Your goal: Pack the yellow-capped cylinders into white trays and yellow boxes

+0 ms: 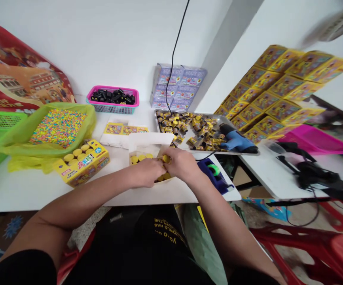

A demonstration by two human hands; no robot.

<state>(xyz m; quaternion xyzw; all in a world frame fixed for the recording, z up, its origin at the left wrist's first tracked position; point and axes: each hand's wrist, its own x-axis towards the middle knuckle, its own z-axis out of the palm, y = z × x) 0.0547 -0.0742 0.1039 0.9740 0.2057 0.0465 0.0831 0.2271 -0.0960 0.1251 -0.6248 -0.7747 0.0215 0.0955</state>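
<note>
An open cardboard box stands near the table's front edge, its white lid raised. Rows of small cups with yellow tops fill part of it. Over the box's right side, my right hand is closed on a small yellow-topped cup. My left hand reaches over the box's front wall with fingers curled, close to the right fingertips. What the left fingers grip, if anything, is hidden. Left of them, a yellow printed box holds more yellow-topped cups.
Behind the hands is a metal tray of loose small cups, with a blue heat gun on it. A tape dispenser stands at right. Coloured beads fill a yellow bag. A pink basket and stacked yellow boxes stand farther back.
</note>
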